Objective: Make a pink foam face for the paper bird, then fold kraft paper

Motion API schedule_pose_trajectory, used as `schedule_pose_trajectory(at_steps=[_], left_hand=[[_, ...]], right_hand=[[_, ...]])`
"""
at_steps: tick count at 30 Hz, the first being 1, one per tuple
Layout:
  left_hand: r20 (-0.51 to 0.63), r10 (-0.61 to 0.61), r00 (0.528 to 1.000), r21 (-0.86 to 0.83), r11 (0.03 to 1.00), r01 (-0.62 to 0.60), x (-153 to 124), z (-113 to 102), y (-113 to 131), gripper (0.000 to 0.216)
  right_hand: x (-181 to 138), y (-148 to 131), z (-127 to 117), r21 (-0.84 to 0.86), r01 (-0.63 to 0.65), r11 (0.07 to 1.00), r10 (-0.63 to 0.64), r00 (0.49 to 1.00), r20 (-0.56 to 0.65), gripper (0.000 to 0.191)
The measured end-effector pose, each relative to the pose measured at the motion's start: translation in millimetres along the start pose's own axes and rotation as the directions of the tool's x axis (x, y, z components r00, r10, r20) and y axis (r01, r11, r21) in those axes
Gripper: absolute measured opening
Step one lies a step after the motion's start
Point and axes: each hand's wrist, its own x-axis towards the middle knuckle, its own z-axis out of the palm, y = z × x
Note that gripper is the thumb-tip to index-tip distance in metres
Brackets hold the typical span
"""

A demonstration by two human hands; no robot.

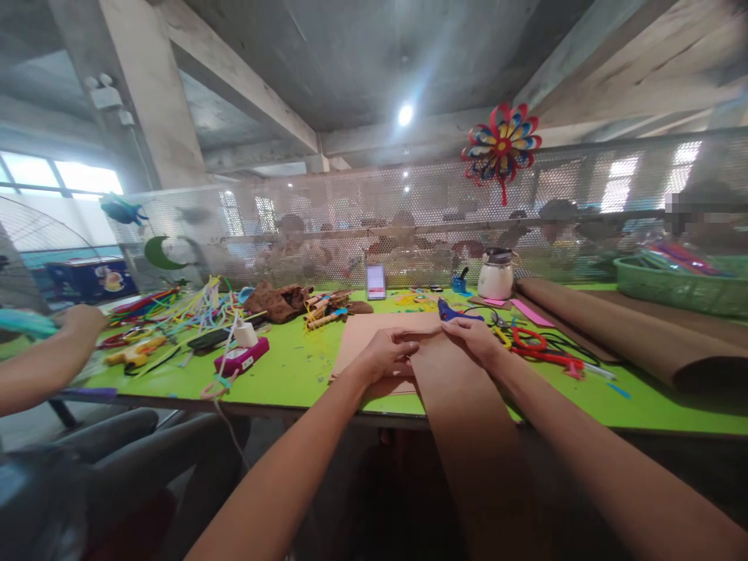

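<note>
Although its lower end fades into the dark below the hands, one brown paper strip (459, 386) shows plainly at its top, where the left hand (386, 354) and the right hand (476, 336) both grip its edge. How many pale sheets (361, 331) lie beneath and beyond the left hand is hard to make out. One blue glue gun (451, 312) sits just past the right hand. Both hands turn inward, near each other but apart.

Bare grey concrete ceiling (356, 62), crossed by heavy beams (245, 82). Thick pillar (143, 101) at left, twin-headed lamp unit (106, 97) mounted on it. Bright window (87, 178) at far left. White ceiling light (405, 114) glowing. Pale perforated partition (351, 195) spanning behind lime-green worktop (295, 378).
</note>
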Motion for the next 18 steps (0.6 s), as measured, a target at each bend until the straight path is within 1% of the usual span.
schedule_pose_trajectory(at_steps=[2,3,5,8,10,11,12,13,14,15,16,17,18], left_hand=[[-0.068,0.106,0.992,0.113,0.989,-0.097,3,-4,-1,0.042],[-0.099,0.144,0.985,0.177,0.976,-0.125,5,-6,-1,0.038],[-0.126,0.178,0.976,0.267,0.953,-0.14,6,-9,-3,0.033],[-0.111,0.195,0.975,0.308,0.939,-0.152,6,-10,-3,0.029],[-0.088,0.205,0.975,0.314,0.934,-0.168,5,-9,-2,0.03],[-0.078,0.214,0.974,0.314,0.932,-0.179,5,-7,-2,0.03],[-0.073,0.224,0.972,0.314,0.93,-0.191,5,-6,-1,0.029],[-0.067,0.233,0.97,0.318,0.927,-0.201,5,-5,0,0.028],[-0.067,0.234,0.97,0.316,0.927,-0.202,5,-4,1,0.026],[-0.069,0.224,0.972,0.309,0.931,-0.193,6,-3,2,0.024],[-0.072,0.206,0.976,0.296,0.939,-0.176,7,-3,3,0.022],[-0.071,0.183,0.981,0.279,0.947,-0.157,7,-2,3,0.021],[-0.069,0.164,0.984,0.262,0.955,-0.14,7,-1,3,0.021]], right_hand=[[-3,0,2,0.007,-0.002,1.0,0.002,1.0,0.021,0.041],[-4,0,3,0.004,0.004,1.0,-0.004,0.999,0.033,0.04],[-7,0,5,-0.025,0.038,0.999,-0.036,0.998,0.053,0.04],[-8,-3,6,-0.12,0.122,0.985,-0.112,0.99,0.085,0.041],[-8,-6,5,-0.186,0.194,0.963,-0.176,0.978,0.109,0.032],[-8,-8,5,-0.251,0.261,0.932,-0.236,0.964,0.124,0.024],[-8,-11,5,-0.342,0.346,0.874,-0.313,0.938,0.151,0.018],[-9,-13,5,-0.448,0.438,0.779,-0.392,0.899,0.196,0.015],[-11,-16,7,-0.552,0.521,0.651,-0.457,0.85,0.263,0.016],[-12,-18,9,-0.635,0.583,0.507,-0.495,0.8,0.34,0.019],[-14,-20,12,-0.689,0.619,0.377,-0.506,0.761,0.406,0.023],[-17,-21,16,-0.719,0.633,0.287,-0.5,0.74,0.451,0.025],[-19,-21,19,-0.74,0.636,0.22,-0.495,0.726,0.477,0.025]])
